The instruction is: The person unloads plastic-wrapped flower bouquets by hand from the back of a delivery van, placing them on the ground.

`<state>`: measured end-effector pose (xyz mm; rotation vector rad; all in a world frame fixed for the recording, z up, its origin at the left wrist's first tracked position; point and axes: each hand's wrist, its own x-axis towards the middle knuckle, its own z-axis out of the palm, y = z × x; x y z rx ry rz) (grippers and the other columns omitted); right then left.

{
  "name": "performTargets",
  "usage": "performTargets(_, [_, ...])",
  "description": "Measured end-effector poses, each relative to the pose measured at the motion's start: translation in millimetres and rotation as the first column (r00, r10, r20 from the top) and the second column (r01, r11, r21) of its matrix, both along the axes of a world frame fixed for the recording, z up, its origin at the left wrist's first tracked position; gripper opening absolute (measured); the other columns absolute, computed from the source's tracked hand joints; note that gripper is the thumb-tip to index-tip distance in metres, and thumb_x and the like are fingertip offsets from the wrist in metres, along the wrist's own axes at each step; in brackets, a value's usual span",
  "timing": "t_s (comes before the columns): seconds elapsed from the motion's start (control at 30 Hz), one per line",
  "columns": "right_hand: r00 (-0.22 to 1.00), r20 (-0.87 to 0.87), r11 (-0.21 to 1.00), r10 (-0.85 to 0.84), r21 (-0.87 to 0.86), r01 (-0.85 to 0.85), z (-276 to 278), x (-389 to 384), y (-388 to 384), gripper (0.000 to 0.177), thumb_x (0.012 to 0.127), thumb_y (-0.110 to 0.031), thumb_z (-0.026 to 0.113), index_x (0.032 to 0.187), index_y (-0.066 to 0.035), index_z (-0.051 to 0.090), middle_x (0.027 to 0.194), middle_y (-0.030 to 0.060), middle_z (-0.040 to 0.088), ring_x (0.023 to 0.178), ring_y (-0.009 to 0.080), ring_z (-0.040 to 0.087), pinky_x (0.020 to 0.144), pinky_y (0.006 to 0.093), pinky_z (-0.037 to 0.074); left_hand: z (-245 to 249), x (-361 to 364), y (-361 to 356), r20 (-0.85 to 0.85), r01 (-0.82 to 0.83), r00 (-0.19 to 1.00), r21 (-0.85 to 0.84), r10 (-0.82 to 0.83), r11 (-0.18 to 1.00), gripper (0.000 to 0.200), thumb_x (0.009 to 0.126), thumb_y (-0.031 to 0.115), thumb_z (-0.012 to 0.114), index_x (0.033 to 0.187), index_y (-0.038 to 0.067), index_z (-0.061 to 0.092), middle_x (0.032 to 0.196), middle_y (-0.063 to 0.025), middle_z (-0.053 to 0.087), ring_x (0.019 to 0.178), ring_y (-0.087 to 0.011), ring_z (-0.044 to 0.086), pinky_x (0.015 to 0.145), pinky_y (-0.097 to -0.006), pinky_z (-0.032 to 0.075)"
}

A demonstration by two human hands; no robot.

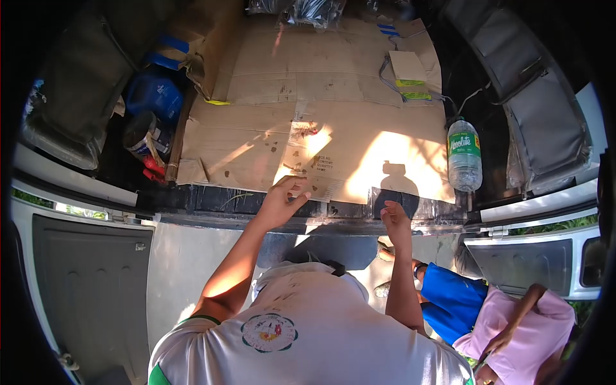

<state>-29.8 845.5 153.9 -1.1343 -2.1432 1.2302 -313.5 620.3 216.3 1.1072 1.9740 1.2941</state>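
Note:
My left hand (283, 203) is raised by the front edge of a flattened cardboard sheet (256, 144). Its fingers are bent but apart, and nothing shows in them. My right hand (395, 219) hangs near the same edge, further right, its fingers curled; whether it holds something small cannot be made out. Printed text and dark stains mark the cardboard between and beyond the hands. A clear bottle with a green label (464, 154) lies at the cardboard's right side.
A blue jug (154, 96) and a dark bucket (147, 135) stand at the left. Padded seats line both sides. Open doors (90, 289) flank me. A person in a pink shirt (529, 327) is at the lower right. Plastic-wrapped items (314, 11) lie at the far end.

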Motion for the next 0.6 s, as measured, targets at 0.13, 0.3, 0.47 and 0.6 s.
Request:
performTargets(0.13, [0.987, -0.154, 0.995, -0.036, 0.085, 0.049, 10.4, -26.8, 51.5, 0.029, 0.093, -0.014, 0.064, 0.119, -0.003, 0.062, 0.092, 0.009, 0.07, 0.078, 0.0173, 0.067, 0.07, 0.0307, 0.053, 2.2, -23.9, -16.5, -0.046, -0.178, 0.983, 0.027, 0.18, 0.984, 0.039, 0.093, 0.023, 0.07, 0.124, 0.002, 0.061, 0.123, -0.0123, 0.06, 0.111, -0.0222, 0.061, 0.089, -0.0338, 0.053])
performTargets(0.3, [0.969, -0.237, 0.984, -0.068, 0.145, 0.104, 65.5, -83.9, 70.6, 0.025, 0.094, -0.012, 0.061, 0.118, -0.004, 0.063, 0.094, 0.0052, 0.068, 0.079, 0.0127, 0.064, 0.072, 0.0261, 0.051, 34.7, -43.8, -20.9, -0.029, -0.386, 0.918, 0.17, 0.397, 0.906, 0.054, 0.092, 0.036, 0.07, 0.128, -0.001, 0.057, 0.126, -0.0158, 0.06, 0.113, -0.0268, 0.061, 0.092, -0.0381, 0.051])
performTargets(0.47, [0.95, -0.303, 0.997, 0.071, 0.048, -0.059, 115.4, -127.2, 66.4, 0.018, 0.091, -0.009, 0.066, 0.106, -0.001, 0.064, 0.102, 0.01, 0.069, 0.087, 0.0155, 0.067, 0.076, 0.0285, 0.054, 97.3, -42.1, 51.2, -0.002, -0.434, 0.865, 0.495, 0.501, 0.752, 0.066, 0.091, 0.03, 0.073, 0.138, -0.008, 0.046, 0.139, -0.0207, 0.053, 0.128, -0.0282, 0.053, 0.105, -0.0382, 0.043])
performTargets(0.6, [0.876, -0.428, 0.958, 0.223, 0.263, -0.115, 102.0, -141.2, 47.1, 0.011, 0.092, -0.005, 0.061, 0.099, 0.002, 0.064, 0.109, 0.0119, 0.068, 0.088, 0.0191, 0.066, 0.081, 0.031, 0.055, 130.4, -83.9, 124.1, -0.028, -0.517, 0.735, 0.624, 0.677, 0.586, 0.101, 0.077, 0.042, 0.083, 0.143, -0.015, 0.032, 0.143, -0.0305, 0.044, 0.134, -0.0355, 0.046, 0.111, -0.0433, 0.036])
